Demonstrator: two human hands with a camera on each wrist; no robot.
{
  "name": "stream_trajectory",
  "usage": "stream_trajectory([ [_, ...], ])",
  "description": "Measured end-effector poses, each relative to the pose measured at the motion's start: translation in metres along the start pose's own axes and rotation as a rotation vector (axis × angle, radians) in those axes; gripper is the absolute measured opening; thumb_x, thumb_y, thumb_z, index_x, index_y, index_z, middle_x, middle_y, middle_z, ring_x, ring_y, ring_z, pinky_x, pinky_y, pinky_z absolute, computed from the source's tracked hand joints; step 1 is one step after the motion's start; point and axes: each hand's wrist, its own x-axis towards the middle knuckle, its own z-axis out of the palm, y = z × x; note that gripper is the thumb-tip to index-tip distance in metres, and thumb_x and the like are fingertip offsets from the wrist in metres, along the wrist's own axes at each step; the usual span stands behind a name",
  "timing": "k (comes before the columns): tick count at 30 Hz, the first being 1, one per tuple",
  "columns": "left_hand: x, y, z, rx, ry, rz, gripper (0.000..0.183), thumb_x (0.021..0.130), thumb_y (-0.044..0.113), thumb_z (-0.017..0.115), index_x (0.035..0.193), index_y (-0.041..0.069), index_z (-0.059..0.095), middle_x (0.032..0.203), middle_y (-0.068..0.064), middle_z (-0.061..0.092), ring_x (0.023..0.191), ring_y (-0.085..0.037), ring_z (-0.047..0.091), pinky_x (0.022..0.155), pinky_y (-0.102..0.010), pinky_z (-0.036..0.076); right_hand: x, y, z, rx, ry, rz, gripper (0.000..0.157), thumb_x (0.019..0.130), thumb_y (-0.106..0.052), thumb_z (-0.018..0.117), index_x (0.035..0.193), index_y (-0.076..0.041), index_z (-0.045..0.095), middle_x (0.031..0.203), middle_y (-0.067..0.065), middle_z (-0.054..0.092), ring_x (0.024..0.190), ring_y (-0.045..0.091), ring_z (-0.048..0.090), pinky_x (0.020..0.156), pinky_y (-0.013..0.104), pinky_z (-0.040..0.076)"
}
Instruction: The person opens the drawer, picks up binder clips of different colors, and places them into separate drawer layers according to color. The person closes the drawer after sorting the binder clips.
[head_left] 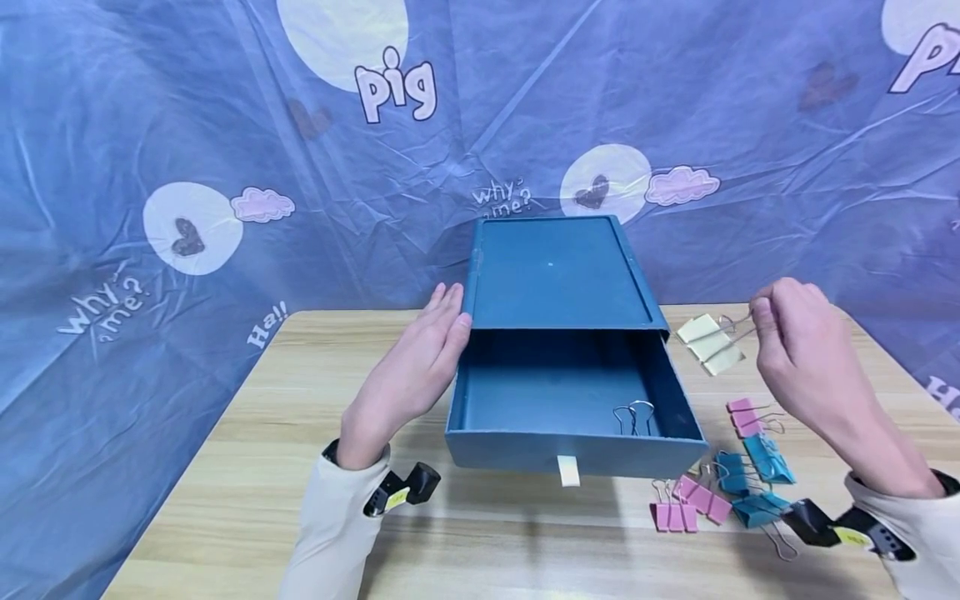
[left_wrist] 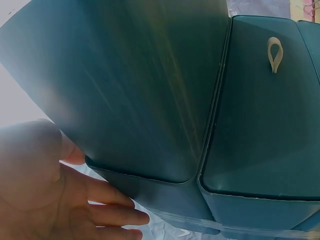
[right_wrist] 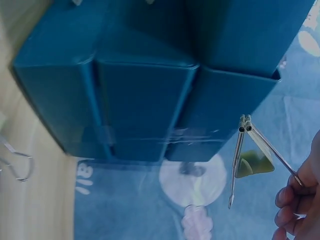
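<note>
A blue drawer unit (head_left: 555, 275) stands mid-table with its top drawer (head_left: 517, 454) pulled out. Silver wire handles of a binder clip (head_left: 634, 417) rise inside the drawer's front right corner. My left hand (head_left: 412, 358) rests with straight fingers along the unit's left side; the left wrist view has its fingers (left_wrist: 117, 215) beside the unit's edge. To the right of the unit, my right hand (head_left: 806, 354) pinches one wire handle of a pale yellow binder clip (head_left: 711, 343). In the right wrist view that clip (right_wrist: 256, 162) hangs in the air, its other handle free.
Several pink binder clips (head_left: 675, 517) and blue binder clips (head_left: 767, 460) lie loosely on the wooden table (head_left: 247, 467), right of the drawer. A white pull tab (head_left: 568, 471) sticks out from the drawer front. Behind the table hangs a printed blue cloth (head_left: 420, 167).
</note>
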Motion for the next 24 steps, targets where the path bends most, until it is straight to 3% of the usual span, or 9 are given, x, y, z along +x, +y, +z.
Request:
stream_trajectory([
  [6,0.0,0.0,0.0,0.011,-0.003,-0.001,0.055,0.107,0.031,0.023,0.147,-0.007,0.028,0.156,-0.017,0.024,0.146,-0.024,0.012,0.119,-0.037,0.013,0.01,-0.014,-0.007,-0.019,0.027,-0.027,0.015,0.094,0.005,0.044,0.081,0.004,0.05,0.073,0.009,0.045,0.073,0.023,0.037,0.062,0.033,0.024],
  [13,0.0,0.001,0.001,0.028,0.007,0.003,0.055,0.107,0.03,0.024,0.146,-0.008,0.03,0.155,-0.018,0.027,0.146,-0.025,0.016,0.119,-0.038,0.013,0.02,-0.029,-0.015,-0.01,0.059,-0.047,0.014,0.094,0.004,0.045,0.082,0.005,0.051,0.075,0.008,0.046,0.077,0.009,0.033,0.062,0.033,0.025],
  [19,0.0,0.002,0.0,0.029,0.005,-0.003,0.055,0.107,0.031,0.024,0.147,-0.007,0.03,0.155,-0.017,0.026,0.146,-0.025,0.015,0.119,-0.038,0.013,0.024,-0.036,-0.019,0.004,0.051,-0.043,0.014,0.096,0.003,0.044,0.083,0.005,0.051,0.075,0.006,0.044,0.077,-0.002,0.029,0.062,0.031,0.024],
  [24,0.0,0.002,0.0,0.032,0.003,-0.005,0.055,0.107,0.031,0.024,0.147,-0.007,0.03,0.155,-0.017,0.026,0.146,-0.026,0.016,0.119,-0.038,0.013,0.028,-0.045,-0.02,0.032,0.035,-0.059,0.016,0.097,0.002,0.044,0.083,0.004,0.051,0.076,0.005,0.043,0.076,-0.002,0.03,0.062,0.03,0.024],
])
